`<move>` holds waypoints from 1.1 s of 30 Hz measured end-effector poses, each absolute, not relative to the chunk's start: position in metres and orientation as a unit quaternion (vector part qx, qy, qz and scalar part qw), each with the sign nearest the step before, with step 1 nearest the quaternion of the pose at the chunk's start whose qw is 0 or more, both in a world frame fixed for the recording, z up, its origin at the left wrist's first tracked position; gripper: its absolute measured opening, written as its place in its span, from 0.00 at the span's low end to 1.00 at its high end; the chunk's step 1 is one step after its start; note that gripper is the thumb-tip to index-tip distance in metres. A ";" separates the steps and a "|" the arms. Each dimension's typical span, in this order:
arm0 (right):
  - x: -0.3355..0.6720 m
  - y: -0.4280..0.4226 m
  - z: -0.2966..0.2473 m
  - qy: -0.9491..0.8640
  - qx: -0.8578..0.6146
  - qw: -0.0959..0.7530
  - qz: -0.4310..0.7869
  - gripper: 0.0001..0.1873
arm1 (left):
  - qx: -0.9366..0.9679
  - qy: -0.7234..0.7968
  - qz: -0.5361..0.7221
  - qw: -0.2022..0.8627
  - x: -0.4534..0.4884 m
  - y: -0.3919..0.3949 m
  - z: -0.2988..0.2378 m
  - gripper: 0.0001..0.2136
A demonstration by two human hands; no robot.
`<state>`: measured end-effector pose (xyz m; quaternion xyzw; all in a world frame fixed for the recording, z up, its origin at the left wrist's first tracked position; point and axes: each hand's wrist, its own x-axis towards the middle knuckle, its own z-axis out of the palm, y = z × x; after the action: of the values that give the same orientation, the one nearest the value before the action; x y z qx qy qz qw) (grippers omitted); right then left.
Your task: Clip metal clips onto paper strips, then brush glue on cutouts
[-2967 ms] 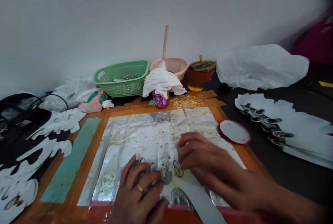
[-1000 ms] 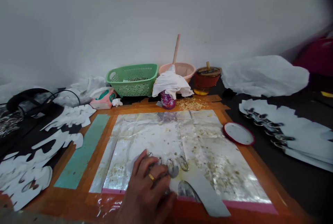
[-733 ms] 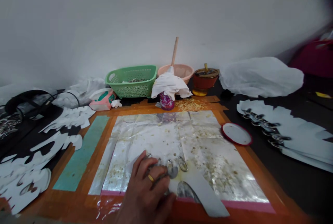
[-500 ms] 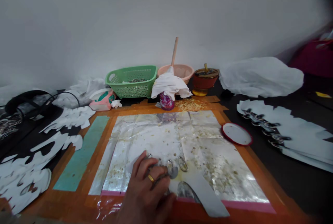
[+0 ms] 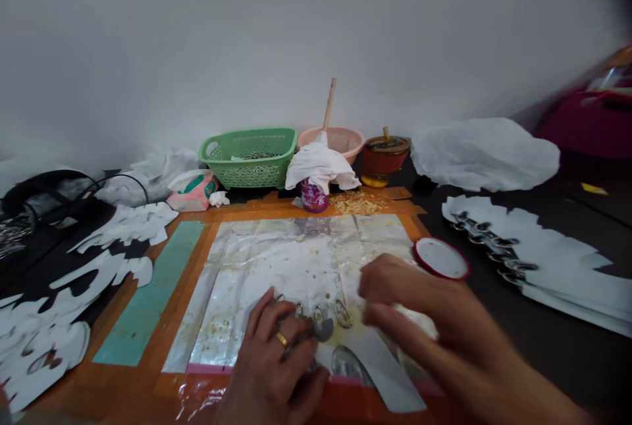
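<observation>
I watch from a distance as the left hand (image 5: 274, 356), its fingers bent and a gold ring on one, lies over a white cut-out piece (image 5: 388, 369) at the near edge of a stained white sheet (image 5: 247, 274). Much of the piece is hidden, and I cannot tell how firmly the hand grips it. Its visible strip runs diagonally, the long axis slanting from near the fingers to a free end pointing near and right. At its far side, oval metal rings (image 5: 338, 314) stand in a row, their long axes roughly near to far; the rightmost tips left at its far end. The right hand (image 5: 434, 320), blurred, hangs to the right, fingers curled leftward and thumb slightly apart; I cannot tell whether it holds anything. Beyond it lies a red-rimmed lid (image 5: 442, 258).
</observation>
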<state>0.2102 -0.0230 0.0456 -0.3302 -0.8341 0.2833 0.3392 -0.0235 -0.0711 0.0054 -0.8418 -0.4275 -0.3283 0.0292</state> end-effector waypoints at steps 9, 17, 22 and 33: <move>0.170 -0.002 0.011 -0.902 -0.332 0.159 0.225 0.10 | -0.835 -0.423 -0.342 0.083 -0.026 -0.072 0.001 0.06; 0.167 0.000 0.025 -0.847 -0.334 0.183 0.371 0.13 | -0.821 -0.436 -0.356 0.096 -0.031 -0.077 -0.013 0.06; 0.162 0.000 0.022 -0.746 -0.336 0.187 0.544 0.07 | -0.820 -0.441 -0.353 0.091 -0.035 -0.079 -0.013 0.09; 0.159 0.005 0.021 -0.630 -0.370 0.326 0.600 0.06 | -0.709 -0.540 -0.449 0.063 -0.027 -0.071 0.004 0.09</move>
<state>0.1595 0.0055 0.0206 -0.3701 -0.6297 0.6002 0.3260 -0.0269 -0.0713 0.0036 -0.7087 -0.5405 -0.4490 0.0627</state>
